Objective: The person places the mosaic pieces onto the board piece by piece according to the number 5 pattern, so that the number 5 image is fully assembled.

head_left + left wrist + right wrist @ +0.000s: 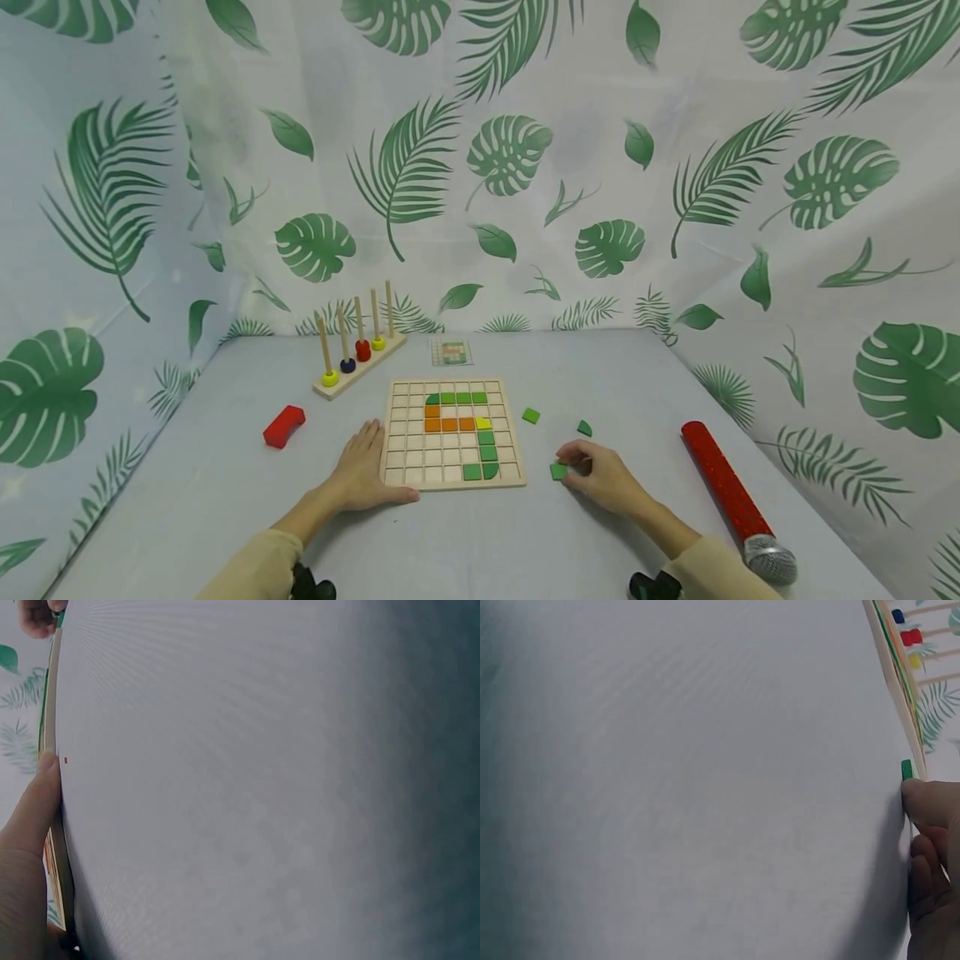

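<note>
A wooden grid board (405, 458) bears an S-like path of green, orange and yellow tiles. My left hand (363, 467) rests at its near left corner, fingers straight along the left side and thumb along the front edge. Right of the board, my right hand (603, 477) pinches a green square tile (558, 472) between thumb and fingertips. In the right wrist view, the green tile (907, 769) sticks out past the thumb, low over the table. Beyond that hand lie a dark green quarter-round tile (584, 428) and another green square tile (531, 415).
Behind the board lies a small pattern card (452, 352). A wooden peg stand (360, 367) with coloured beads stands at the back left. The left side has a red arch-shaped block (284, 427). A red microphone (731, 492) lies on the right.
</note>
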Action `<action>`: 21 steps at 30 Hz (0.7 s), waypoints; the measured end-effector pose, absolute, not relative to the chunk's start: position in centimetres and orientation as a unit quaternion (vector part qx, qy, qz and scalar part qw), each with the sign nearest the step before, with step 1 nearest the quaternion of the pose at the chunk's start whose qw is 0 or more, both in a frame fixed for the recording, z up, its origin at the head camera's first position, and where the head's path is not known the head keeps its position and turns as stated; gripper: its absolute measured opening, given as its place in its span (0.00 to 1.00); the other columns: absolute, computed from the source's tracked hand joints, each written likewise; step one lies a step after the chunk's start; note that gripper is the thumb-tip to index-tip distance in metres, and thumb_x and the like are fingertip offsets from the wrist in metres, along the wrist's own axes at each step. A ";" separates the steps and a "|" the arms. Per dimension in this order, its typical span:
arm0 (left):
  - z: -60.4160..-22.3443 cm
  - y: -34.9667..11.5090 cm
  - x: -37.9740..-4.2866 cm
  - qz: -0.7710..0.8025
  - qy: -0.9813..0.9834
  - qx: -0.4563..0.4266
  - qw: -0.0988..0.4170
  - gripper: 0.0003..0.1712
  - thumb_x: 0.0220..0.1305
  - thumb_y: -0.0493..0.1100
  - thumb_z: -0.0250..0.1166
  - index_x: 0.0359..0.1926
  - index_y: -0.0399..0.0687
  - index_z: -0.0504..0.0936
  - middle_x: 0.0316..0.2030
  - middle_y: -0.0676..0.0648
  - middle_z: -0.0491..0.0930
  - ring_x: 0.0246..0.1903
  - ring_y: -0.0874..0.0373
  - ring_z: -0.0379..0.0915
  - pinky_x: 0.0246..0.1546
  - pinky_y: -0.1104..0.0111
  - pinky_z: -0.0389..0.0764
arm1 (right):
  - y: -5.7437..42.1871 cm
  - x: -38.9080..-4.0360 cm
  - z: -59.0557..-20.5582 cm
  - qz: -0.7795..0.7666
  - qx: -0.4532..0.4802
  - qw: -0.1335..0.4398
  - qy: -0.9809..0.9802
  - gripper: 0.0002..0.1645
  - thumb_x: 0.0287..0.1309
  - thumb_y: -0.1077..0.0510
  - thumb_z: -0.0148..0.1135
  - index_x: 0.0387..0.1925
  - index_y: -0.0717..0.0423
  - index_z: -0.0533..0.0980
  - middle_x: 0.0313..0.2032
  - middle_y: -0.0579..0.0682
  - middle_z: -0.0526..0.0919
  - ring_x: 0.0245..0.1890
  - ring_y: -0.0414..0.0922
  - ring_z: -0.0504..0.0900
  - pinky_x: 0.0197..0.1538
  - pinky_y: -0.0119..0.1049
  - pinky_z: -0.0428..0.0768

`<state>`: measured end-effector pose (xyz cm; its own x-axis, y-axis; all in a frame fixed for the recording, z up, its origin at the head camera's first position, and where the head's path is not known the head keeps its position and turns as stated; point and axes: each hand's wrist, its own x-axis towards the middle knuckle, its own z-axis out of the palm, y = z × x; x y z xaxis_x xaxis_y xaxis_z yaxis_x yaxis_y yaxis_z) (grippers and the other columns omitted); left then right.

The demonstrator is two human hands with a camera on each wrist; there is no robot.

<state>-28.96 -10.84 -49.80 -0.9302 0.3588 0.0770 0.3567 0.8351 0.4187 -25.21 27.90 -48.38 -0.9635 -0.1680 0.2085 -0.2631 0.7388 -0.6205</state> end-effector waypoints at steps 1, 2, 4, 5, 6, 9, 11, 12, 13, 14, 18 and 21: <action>-49.8 -10.8 -29.0 0.218 0.958 0.187 0.003 0.73 0.30 0.79 0.58 0.65 0.31 0.46 0.65 0.34 0.43 0.65 0.43 0.35 0.62 0.51 0.42 | 27.9 -25.2 -48.3 0.345 0.115 0.070 -0.929 0.18 0.40 0.65 0.68 0.37 0.51 0.75 0.31 0.39 0.78 0.33 0.38 0.74 0.36 0.30 0.76; -49.8 -10.8 -29.0 0.219 0.958 0.187 0.002 0.73 0.30 0.79 0.58 0.65 0.31 0.46 0.65 0.34 0.43 0.65 0.43 0.35 0.62 0.51 0.42 | 27.9 -25.3 -48.2 0.349 0.113 0.071 -0.928 0.17 0.41 0.65 0.67 0.37 0.51 0.75 0.31 0.40 0.78 0.33 0.38 0.75 0.35 0.30 0.76; -49.8 -10.8 -29.0 0.219 0.958 0.187 0.002 0.73 0.30 0.79 0.58 0.65 0.31 0.46 0.65 0.34 0.43 0.65 0.43 0.35 0.62 0.51 0.42 | 27.9 -25.5 -48.0 0.360 0.110 0.076 -0.923 0.17 0.41 0.66 0.67 0.37 0.53 0.75 0.32 0.41 0.78 0.33 0.39 0.75 0.35 0.30 0.76; -49.8 -10.8 -29.0 0.219 0.958 0.187 0.002 0.73 0.30 0.79 0.58 0.65 0.31 0.46 0.65 0.34 0.43 0.65 0.43 0.35 0.62 0.51 0.42 | 27.9 -25.7 -47.9 0.366 0.107 0.080 -0.921 0.17 0.41 0.66 0.66 0.38 0.54 0.75 0.32 0.42 0.78 0.33 0.39 0.75 0.35 0.30 0.76; -49.8 -10.8 -29.0 0.218 0.958 0.187 0.002 0.73 0.30 0.79 0.58 0.65 0.31 0.46 0.65 0.34 0.43 0.65 0.43 0.35 0.62 0.51 0.42 | 27.9 -25.9 -47.8 0.372 0.105 0.086 -0.918 0.17 0.41 0.66 0.66 0.38 0.55 0.75 0.32 0.42 0.78 0.33 0.39 0.75 0.36 0.30 0.77; -49.7 -10.9 -29.0 0.218 0.958 0.186 0.003 0.73 0.30 0.79 0.58 0.65 0.31 0.46 0.65 0.34 0.43 0.65 0.43 0.35 0.62 0.51 0.42 | 27.8 -26.5 -47.6 0.381 0.107 0.103 -0.912 0.18 0.42 0.68 0.65 0.39 0.58 0.75 0.32 0.44 0.78 0.33 0.40 0.76 0.36 0.31 0.77; -49.7 -10.9 -28.9 0.219 0.958 0.184 0.003 0.73 0.30 0.79 0.58 0.65 0.31 0.46 0.65 0.34 0.43 0.65 0.43 0.35 0.62 0.51 0.42 | 27.6 -26.9 -47.4 0.384 0.106 0.112 -0.911 0.18 0.42 0.68 0.65 0.40 0.59 0.75 0.33 0.45 0.78 0.33 0.40 0.77 0.37 0.32 0.78; -49.7 -10.9 -28.9 0.219 0.958 0.184 0.002 0.73 0.30 0.79 0.59 0.65 0.31 0.46 0.65 0.34 0.43 0.65 0.43 0.34 0.62 0.51 0.42 | 27.5 -27.1 -47.3 0.385 0.108 0.116 -0.909 0.18 0.42 0.69 0.65 0.40 0.60 0.75 0.33 0.45 0.78 0.33 0.41 0.77 0.37 0.32 0.78; -49.7 -10.9 -28.9 0.219 0.958 0.184 0.002 0.73 0.30 0.79 0.59 0.65 0.31 0.46 0.65 0.34 0.43 0.65 0.43 0.35 0.62 0.51 0.42 | 27.3 -27.3 -47.2 0.387 0.109 0.117 -0.908 0.19 0.42 0.68 0.65 0.40 0.60 0.74 0.33 0.46 0.78 0.33 0.41 0.77 0.38 0.32 0.78; -49.7 -10.9 -28.9 0.218 0.959 0.184 0.000 0.73 0.30 0.79 0.59 0.65 0.31 0.46 0.65 0.34 0.43 0.65 0.43 0.35 0.62 0.51 0.42 | 27.1 -27.4 -47.1 0.389 0.111 0.118 -0.907 0.19 0.41 0.68 0.65 0.40 0.60 0.74 0.33 0.46 0.79 0.33 0.41 0.77 0.38 0.33 0.78; -49.7 -10.9 -29.0 0.217 0.959 0.184 -0.005 0.73 0.30 0.78 0.59 0.65 0.31 0.47 0.65 0.34 0.44 0.65 0.43 0.36 0.62 0.51 0.43 | 25.8 -27.8 -46.9 0.406 0.113 0.116 -0.899 0.19 0.40 0.69 0.66 0.39 0.61 0.75 0.33 0.48 0.79 0.33 0.42 0.77 0.39 0.33 0.78; -49.7 -10.8 -29.0 0.218 0.958 0.184 -0.006 0.73 0.30 0.79 0.59 0.65 0.31 0.47 0.65 0.34 0.45 0.65 0.43 0.36 0.62 0.51 0.44 | 24.7 -28.1 -46.9 0.417 0.116 0.115 -0.894 0.19 0.39 0.70 0.66 0.38 0.61 0.74 0.32 0.50 0.79 0.33 0.43 0.78 0.38 0.35 0.78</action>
<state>-29.02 -10.85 -49.71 -0.9320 0.3505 0.0922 0.3559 0.8372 0.4152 -28.11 24.67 -46.87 -0.9470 -0.1113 0.3014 -0.3024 0.6255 -0.7192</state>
